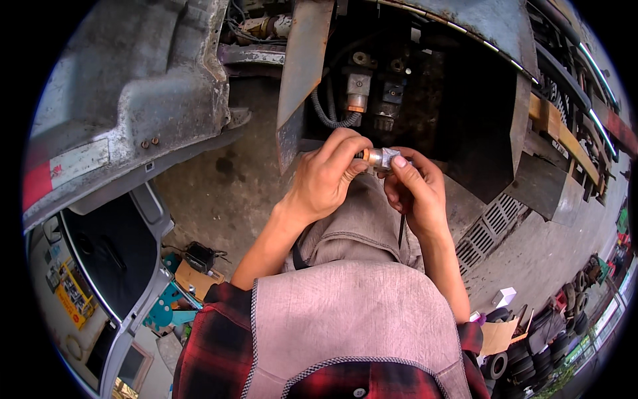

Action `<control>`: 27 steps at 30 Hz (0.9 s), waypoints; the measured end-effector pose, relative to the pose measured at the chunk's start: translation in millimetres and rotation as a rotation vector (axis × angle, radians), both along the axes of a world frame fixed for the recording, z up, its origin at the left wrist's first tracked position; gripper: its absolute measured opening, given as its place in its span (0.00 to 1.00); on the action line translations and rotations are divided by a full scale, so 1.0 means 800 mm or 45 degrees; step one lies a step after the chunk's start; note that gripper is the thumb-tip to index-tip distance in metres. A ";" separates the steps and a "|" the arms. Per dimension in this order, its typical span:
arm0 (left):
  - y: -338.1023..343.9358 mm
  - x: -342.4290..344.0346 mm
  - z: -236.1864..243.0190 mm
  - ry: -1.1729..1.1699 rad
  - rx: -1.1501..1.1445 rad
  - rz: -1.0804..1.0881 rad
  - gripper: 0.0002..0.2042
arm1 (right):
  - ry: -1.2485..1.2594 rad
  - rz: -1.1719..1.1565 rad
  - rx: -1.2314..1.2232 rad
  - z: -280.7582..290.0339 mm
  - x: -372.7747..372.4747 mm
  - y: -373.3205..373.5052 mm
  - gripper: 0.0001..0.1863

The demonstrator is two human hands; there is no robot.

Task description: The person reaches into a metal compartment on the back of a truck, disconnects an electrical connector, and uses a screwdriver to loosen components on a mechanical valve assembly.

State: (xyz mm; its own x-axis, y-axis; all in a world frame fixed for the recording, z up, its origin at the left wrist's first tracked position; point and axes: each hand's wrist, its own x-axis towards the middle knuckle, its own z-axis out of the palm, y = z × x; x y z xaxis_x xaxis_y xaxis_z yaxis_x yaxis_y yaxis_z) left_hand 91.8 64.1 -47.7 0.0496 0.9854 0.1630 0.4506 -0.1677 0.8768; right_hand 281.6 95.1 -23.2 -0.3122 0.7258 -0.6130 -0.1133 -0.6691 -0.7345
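Observation:
In front of my body, both hands hold a grey metal cable connector (pixel 384 159) with an orange ring at its left end. My left hand (pixel 325 169) grips that ringed end, where a bit of dark ribbed conduit shows between the fingers. My right hand (pixel 419 189) pinches the blocky end, thumb on top; the fingers partly hide it. A similar orange-ringed connector (pixel 357 90) sits just beyond, on a valve inside a dark open metal box, with a grey corrugated conduit (pixel 322 110) curving from it. Beside it is a second valve fitting (pixel 387 100), dark and dirty.
The box has rusty, sharp-edged side plates (pixel 302 73). A worn vehicle body panel (pixel 159 86) and an open door (pixel 113 259) stand on the left. On the right are a floor grate (pixel 492 226), stacked metal bars (pixel 578 133) and piled tyres (pixel 525 359).

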 end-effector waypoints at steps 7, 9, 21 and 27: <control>0.004 0.001 -0.009 0.086 0.106 -0.005 0.10 | 0.112 0.107 -0.003 0.008 0.002 0.006 0.20; 0.000 0.001 -0.021 0.045 0.097 0.057 0.10 | 0.092 0.109 0.019 0.010 -0.005 0.005 0.20; 0.003 0.001 -0.010 -0.152 -0.050 0.092 0.15 | -0.071 0.075 0.069 0.024 -0.009 0.013 0.20; 0.005 0.002 -0.005 -0.076 -0.036 0.075 0.15 | -0.069 0.044 0.199 0.017 -0.008 0.007 0.17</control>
